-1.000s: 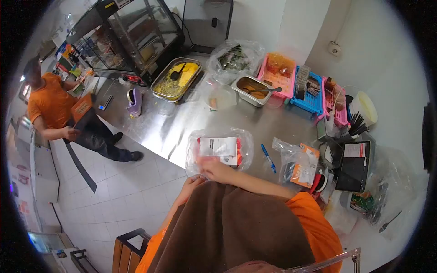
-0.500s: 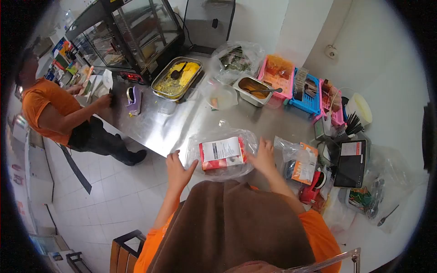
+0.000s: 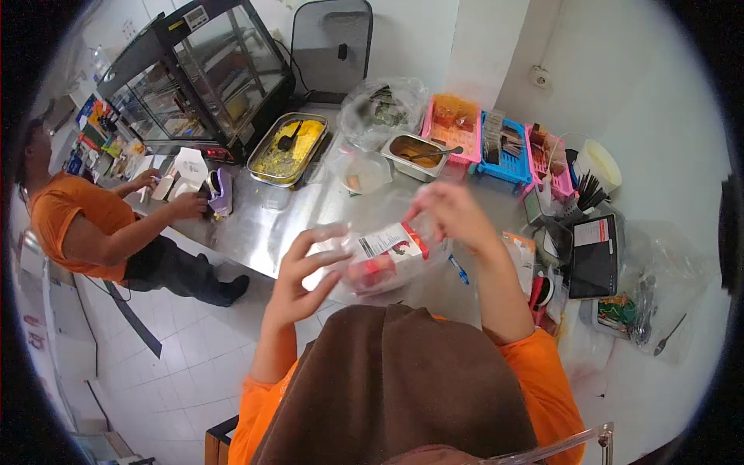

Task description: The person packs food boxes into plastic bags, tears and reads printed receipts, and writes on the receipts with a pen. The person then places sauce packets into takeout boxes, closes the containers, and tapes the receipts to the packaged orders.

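Note:
A red and white box (image 3: 403, 256) with a printed receipt (image 3: 380, 242) on top sits inside a clear plastic bag (image 3: 368, 285), tilted compared with the counter's edge. On its left side is my left hand (image 3: 306, 271), fingers spread apart, near or against the plastic. My right hand (image 3: 457, 217) is at the bag's upper right, blurred, with its fingers pinched at the red corner; what they grip is too smeared to name. A blue pen (image 3: 459, 270) lies beside the bag, left of my right forearm.
Behind are a tray of yellow food (image 3: 288, 151), a metal pan (image 3: 416, 155), pink and blue baskets (image 3: 508, 164) and a glass display case (image 3: 201, 77). A tablet (image 3: 594, 260) stands right. At left, a person (image 3: 93, 225) handles an open box (image 3: 186, 174).
The bagged box has turned and shifted slightly. My right hand has moved up to its upper right corner, and my left hand has risen beside it. The other person's hands have moved at the open box.

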{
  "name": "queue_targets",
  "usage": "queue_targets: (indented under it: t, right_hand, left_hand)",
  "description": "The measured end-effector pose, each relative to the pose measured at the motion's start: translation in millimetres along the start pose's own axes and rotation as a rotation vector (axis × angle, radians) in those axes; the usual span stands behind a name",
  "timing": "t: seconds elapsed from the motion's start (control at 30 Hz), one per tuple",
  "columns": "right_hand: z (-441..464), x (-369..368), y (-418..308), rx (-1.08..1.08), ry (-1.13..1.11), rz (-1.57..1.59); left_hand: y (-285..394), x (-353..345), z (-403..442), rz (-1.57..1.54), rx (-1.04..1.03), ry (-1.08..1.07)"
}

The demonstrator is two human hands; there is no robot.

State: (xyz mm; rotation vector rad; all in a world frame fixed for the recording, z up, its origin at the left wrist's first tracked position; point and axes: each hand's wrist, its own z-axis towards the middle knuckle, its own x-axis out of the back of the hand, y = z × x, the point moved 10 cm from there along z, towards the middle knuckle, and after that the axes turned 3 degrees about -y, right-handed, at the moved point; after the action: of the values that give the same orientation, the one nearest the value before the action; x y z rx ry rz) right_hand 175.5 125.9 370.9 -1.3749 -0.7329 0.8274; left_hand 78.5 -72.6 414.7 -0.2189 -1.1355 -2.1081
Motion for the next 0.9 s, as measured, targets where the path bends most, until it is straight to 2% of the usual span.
queue_targets:
  t: [0.07,0.1,0.13,0.17,0.2,0.27,0.3,0.37,0.4,0.43,0.47,0.53,0.57,0.6,0.73,0.9]
  right_hand:
    - [3.3,-10.8,5.7,0.087,-0.08,-0.172]
    - [2.8,10.8,6.8,0.102,0.063,-0.076]
    - [-1.0,37.3,8.1,0.119,0.206,0.02]
    - [-6.2,59.5,8.9,0.135,0.349,0.119]
    - [-9.2,49.0,3.0,0.097,0.248,0.03]
    - [-32.0,20.9,-3.9,-0.001,0.036,-0.149]
    - [-38.3,21.0,-3.2,0.085,-0.007,-0.192]
    - [-45.2,29.4,16.1,0.268,-0.094,-0.28]
    - [-42.9,54.7,39.7,0.199,0.089,-0.181]
    - [-43.2,78.8,69.4,0.126,0.269,-0.081]
    - [-47.7,99.9,107.2,0.05,0.447,0.021]
    - [-43.4,104.8,221.9,-0.299,0.415,-0.251]
    - [-42.8,95.2,254.9,-0.172,0.418,-0.327]
    - [-49.4,81.0,290.5,-0.239,0.355,-0.366]
    - [-86.1,39.0,357.0,-0.427,0.168,-0.41]
    - [-139.5,29.0,379.3,-0.527,0.069,-0.423]
  left_hand:
    - [-4.4,-13.8,5.9,0.211,0.027,-0.015]
    - [-12.1,-8.0,-2.0,0.198,0.055,0.039]
    - [-19.2,9.7,-14.6,0.058,0.012,0.246]
    - [-22.3,22.2,-26.6,0.062,0.011,0.341]
    - [-23.5,35.2,-35.8,0.065,0.015,0.436]
    - [-21.5,35.8,-39.6,0.093,-0.051,0.292]
    - [-21.0,36.5,-43.2,0.107,-0.084,0.22]
    - [-48.0,31.6,-62.9,-0.148,-0.06,0.104]
    - [-64.1,23.6,-75.0,-0.275,-0.048,0.046]
    - [-83.1,24.3,-88.1,-0.284,-0.005,0.117]
    - [-118.2,19.4,-101.9,-0.224,0.223,0.213]
    - [-194.4,3.6,-148.4,-0.089,0.67,0.398]
    - [-223.3,-15.0,-171.2,-0.071,0.835,0.4]
    - [-240.2,-37.4,-192.6,-0.051,0.942,0.361]
    - [-247.6,-119.4,-222.4,-0.02,0.95,0.055]
    - [-249.9,-143.2,-217.0,0.078,0.908,-0.056]
